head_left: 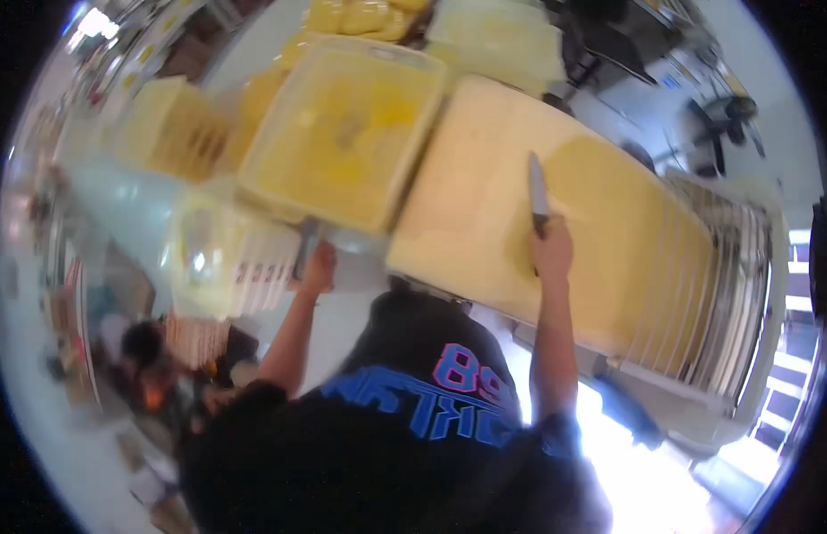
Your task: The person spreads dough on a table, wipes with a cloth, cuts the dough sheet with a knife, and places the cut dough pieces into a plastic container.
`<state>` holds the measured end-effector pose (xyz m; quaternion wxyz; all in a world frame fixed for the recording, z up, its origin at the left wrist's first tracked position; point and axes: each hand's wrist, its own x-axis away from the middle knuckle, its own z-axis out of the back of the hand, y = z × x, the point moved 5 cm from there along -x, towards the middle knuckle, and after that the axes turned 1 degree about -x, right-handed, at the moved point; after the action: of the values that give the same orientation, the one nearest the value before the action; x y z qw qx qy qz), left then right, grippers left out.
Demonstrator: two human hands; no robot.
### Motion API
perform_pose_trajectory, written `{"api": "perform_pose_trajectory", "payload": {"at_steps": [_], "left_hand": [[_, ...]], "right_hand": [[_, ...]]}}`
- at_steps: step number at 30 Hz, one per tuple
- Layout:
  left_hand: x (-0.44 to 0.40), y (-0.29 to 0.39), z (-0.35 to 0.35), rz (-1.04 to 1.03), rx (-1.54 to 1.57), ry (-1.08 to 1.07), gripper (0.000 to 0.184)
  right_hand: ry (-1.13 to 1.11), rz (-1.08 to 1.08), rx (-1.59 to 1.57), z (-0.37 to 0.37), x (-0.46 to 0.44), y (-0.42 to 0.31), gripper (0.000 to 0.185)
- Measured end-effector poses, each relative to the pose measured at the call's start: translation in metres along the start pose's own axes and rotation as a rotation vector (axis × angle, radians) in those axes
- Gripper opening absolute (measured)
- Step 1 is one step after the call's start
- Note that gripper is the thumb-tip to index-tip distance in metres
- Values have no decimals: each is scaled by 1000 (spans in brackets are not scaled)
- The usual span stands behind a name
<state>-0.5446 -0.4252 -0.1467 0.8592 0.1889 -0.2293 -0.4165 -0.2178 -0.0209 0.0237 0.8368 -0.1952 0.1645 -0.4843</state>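
Observation:
My right hand [552, 251] is closed around the dark handle of a knife [537, 185]. Its blade points away from me over a large pale-yellow slab-like surface [471, 169], and whether it touches that surface is unclear. To the left, my left hand [320, 267] is closed in a fist beside a flat grey piece [305, 247]. Blur hides what exactly is in that fist. Just beyond it stands a shallow yellowish tray [253, 191] with yellow residue on its bottom.
White slatted basket [262, 276] stands left of my left hand, with another slotted crate [186, 133] behind. Yellow bagged items [364, 16] lie at the back. White slats [743, 294] line the right end of the slab. Another person [155, 374] is at lower left.

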Motion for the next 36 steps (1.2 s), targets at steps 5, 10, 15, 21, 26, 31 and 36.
{"api": "perform_pose_trajectory", "payload": {"at_steps": [5, 10, 15, 21, 26, 31, 36], "left_hand": [[16, 164, 42, -89, 134, -588, 26], [-24, 325, 59, -368, 353, -473, 21], [-120, 397, 16, -592, 405, -9, 24], [-190, 418, -52, -707, -28, 65, 38], [-188, 438, -36, -588, -156, -16, 50], [-194, 441, -51, -660, -138, -131, 42], [-144, 439, 1, -646, 210, -183, 22]], "right_hand": [[-59, -111, -120, 20, -2, 11, 39], [-97, -287, -361, 61, 51, 0, 46], [-204, -220, -179, 32, 79, -5, 55], [-203, -265, -89, 13, 66, -16, 54], [-210, -306, -144, 6, 48, -14, 56], [-309, -297, -159, 8, 131, -4, 63], [-536, -430, -111, 51, 219, -1, 63]]}}
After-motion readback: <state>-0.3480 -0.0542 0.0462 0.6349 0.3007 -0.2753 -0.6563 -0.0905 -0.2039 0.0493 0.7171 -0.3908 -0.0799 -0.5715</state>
